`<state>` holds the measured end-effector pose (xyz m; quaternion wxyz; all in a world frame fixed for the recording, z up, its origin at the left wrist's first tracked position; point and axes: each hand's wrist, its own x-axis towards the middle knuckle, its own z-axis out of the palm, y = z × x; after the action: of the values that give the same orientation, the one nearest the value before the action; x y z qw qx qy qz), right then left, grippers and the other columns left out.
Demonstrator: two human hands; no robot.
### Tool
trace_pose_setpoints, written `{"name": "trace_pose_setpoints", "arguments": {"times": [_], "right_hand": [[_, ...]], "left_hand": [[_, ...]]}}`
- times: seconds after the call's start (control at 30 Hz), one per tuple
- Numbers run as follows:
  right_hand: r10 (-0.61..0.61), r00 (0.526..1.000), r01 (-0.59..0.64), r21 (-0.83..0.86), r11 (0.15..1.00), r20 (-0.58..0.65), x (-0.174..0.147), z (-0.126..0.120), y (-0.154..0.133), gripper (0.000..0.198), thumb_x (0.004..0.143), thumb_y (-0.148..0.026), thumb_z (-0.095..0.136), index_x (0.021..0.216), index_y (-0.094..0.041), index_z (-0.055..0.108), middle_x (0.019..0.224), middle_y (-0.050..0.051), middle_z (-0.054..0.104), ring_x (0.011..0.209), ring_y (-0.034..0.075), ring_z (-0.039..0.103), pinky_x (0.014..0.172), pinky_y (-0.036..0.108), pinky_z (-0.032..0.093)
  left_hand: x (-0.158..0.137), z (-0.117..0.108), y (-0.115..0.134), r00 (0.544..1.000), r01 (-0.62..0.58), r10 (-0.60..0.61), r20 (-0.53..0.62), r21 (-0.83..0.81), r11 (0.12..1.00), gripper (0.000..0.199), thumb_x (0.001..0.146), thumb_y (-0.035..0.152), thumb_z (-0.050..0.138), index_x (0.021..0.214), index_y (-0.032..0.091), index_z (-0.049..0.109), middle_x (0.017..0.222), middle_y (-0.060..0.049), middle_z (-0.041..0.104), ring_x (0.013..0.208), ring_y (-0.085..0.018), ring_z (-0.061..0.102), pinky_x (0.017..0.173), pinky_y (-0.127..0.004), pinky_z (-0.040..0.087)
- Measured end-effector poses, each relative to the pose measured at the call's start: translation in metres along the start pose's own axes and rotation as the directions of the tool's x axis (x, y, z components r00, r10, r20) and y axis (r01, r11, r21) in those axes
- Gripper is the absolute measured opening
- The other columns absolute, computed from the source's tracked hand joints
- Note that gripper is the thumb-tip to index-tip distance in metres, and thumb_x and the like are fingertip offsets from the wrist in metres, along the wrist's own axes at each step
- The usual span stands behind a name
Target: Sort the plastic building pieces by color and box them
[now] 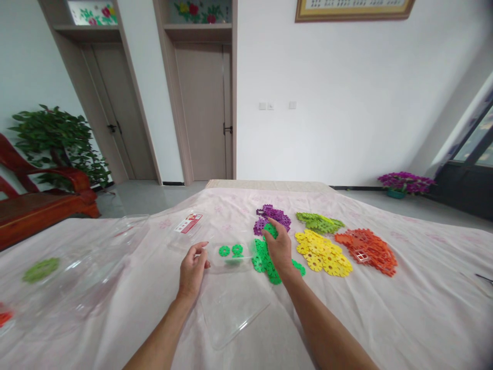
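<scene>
My left hand (192, 271) grips the left end of a small clear plastic box (216, 263), fingers curled at its rim. A few green snowflake discs (224, 251) lie in the box. Over the green pile, my right hand (280, 248) pinches a green snowflake disc (270, 229) between thumb and fingers; whether more than one is held I cannot tell. The pile of green discs (261, 255) lies just right of the box, partly hidden by my right hand and wrist. A flat clear lid (234, 313) rests on the cloth nearer to me.
Purple pieces (280, 215), light green pieces (319, 223), yellow discs (322, 253) and orange-red pieces (372, 251) form separate piles on the right. Clear containers (82, 275) stand at left, one with light green pieces. A labelled clear package (189, 223) lies behind my left hand.
</scene>
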<state>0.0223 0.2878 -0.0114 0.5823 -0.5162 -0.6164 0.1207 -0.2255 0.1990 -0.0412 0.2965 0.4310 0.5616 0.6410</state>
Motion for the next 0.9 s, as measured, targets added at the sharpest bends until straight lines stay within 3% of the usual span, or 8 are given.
{"name": "trace_pose_setpoints", "arguments": {"times": [0.17, 0.3, 0.37, 0.47, 0.53, 0.63, 0.77, 0.9], "right_hand": [[-0.066, 0.997, 0.069, 0.074, 0.995, -0.037, -0.006, 0.023, -0.027, 0.045, 0.088, -0.036, 0.055, 0.129, -0.018, 0.060, 0.124, 0.013, 0.064, 0.115, 0.025, 0.057, 0.105, 0.043, 0.042], [-0.172, 0.979, 0.157, 0.132, 0.979, 0.110, -0.009, 0.040, -0.035, 0.035, 0.092, -0.035, 0.052, 0.118, -0.019, 0.067, 0.112, 0.012, 0.068, 0.108, 0.024, 0.060, 0.100, 0.040, 0.046], [-0.202, 0.967, 0.176, 0.169, 0.970, 0.153, -0.009, 0.041, -0.033, 0.033, 0.095, -0.035, 0.046, 0.114, -0.019, 0.069, 0.112, 0.011, 0.068, 0.108, 0.023, 0.061, 0.101, 0.039, 0.046], [-0.144, 0.985, 0.128, 0.150, 0.980, 0.100, -0.002, 0.032, -0.022, 0.037, 0.097, -0.033, 0.040, 0.115, -0.019, 0.069, 0.117, 0.011, 0.068, 0.112, 0.022, 0.061, 0.104, 0.039, 0.044], [-0.059, 0.993, 0.052, 0.063, 0.997, 0.107, 0.003, 0.021, -0.011, 0.037, 0.095, -0.029, 0.039, 0.115, -0.017, 0.069, 0.115, 0.011, 0.070, 0.111, 0.022, 0.062, 0.102, 0.038, 0.044], [0.036, 0.967, 0.004, -0.157, 0.988, 0.251, 0.005, 0.007, 0.002, 0.037, 0.091, -0.022, 0.041, 0.113, -0.016, 0.070, 0.114, 0.010, 0.071, 0.110, 0.022, 0.062, 0.099, 0.034, 0.044], [0.073, 0.880, 0.139, -0.403, 0.905, 0.468, -0.006, 0.002, 0.004, 0.038, 0.090, -0.028, 0.052, 0.125, -0.017, 0.065, 0.122, 0.012, 0.066, 0.113, 0.025, 0.059, 0.097, 0.032, 0.042], [0.088, 0.832, 0.279, -0.550, 0.787, 0.548, -0.017, 0.006, -0.005, 0.047, 0.088, -0.038, 0.058, 0.131, -0.018, 0.060, 0.124, 0.014, 0.065, 0.115, 0.031, 0.054, 0.093, 0.038, 0.041]], "left_hand": [[-0.002, 0.001, 0.004, 0.999, -0.003, 0.002, 0.042, 0.030, 1.000, 0.042, 0.082, 0.048, 0.061, 0.111, 0.018, 0.066, 0.083, 0.000, 0.062, 0.060, -0.011, 0.060, 0.062, -0.027, 0.047], [-0.002, 0.002, 0.005, 0.999, -0.001, 0.000, 0.048, 0.029, 1.000, 0.042, 0.082, 0.048, 0.062, 0.110, 0.018, 0.067, 0.082, 0.000, 0.063, 0.060, -0.012, 0.060, 0.062, -0.027, 0.049], [-0.002, 0.002, 0.005, 0.999, -0.002, 0.001, 0.041, 0.032, 0.999, 0.042, 0.081, 0.048, 0.062, 0.110, 0.017, 0.067, 0.080, 0.000, 0.063, 0.060, -0.013, 0.061, 0.062, -0.028, 0.050], [-0.001, 0.001, 0.003, 0.999, -0.023, 0.021, 0.031, 0.046, 0.999, 0.040, 0.082, 0.047, 0.061, 0.109, 0.017, 0.068, 0.080, -0.001, 0.064, 0.061, -0.013, 0.062, 0.064, -0.028, 0.051], [0.000, 0.001, 0.001, 0.999, -0.034, 0.033, 0.023, 0.051, 0.998, 0.038, 0.083, 0.045, 0.060, 0.107, 0.017, 0.067, 0.086, -0.002, 0.066, 0.062, -0.013, 0.064, 0.066, -0.029, 0.052], [0.002, 0.000, -0.003, 0.999, -0.029, 0.030, -0.024, 0.052, 0.998, 0.036, 0.082, 0.044, 0.060, 0.104, 0.017, 0.066, 0.092, -0.002, 0.066, 0.061, -0.013, 0.066, 0.065, -0.029, 0.054], [0.002, -0.003, -0.003, 0.988, -0.032, 0.043, -0.148, 0.073, 0.997, 0.029, 0.078, 0.039, 0.062, 0.096, 0.017, 0.065, 0.087, -0.001, 0.067, 0.058, -0.014, 0.066, 0.061, -0.028, 0.052], [0.004, -0.006, -0.003, 0.978, -0.035, 0.050, -0.201, 0.076, 0.996, 0.026, 0.076, 0.037, 0.061, 0.093, 0.017, 0.065, 0.080, -0.001, 0.067, 0.057, -0.016, 0.066, 0.060, -0.027, 0.051]]}}
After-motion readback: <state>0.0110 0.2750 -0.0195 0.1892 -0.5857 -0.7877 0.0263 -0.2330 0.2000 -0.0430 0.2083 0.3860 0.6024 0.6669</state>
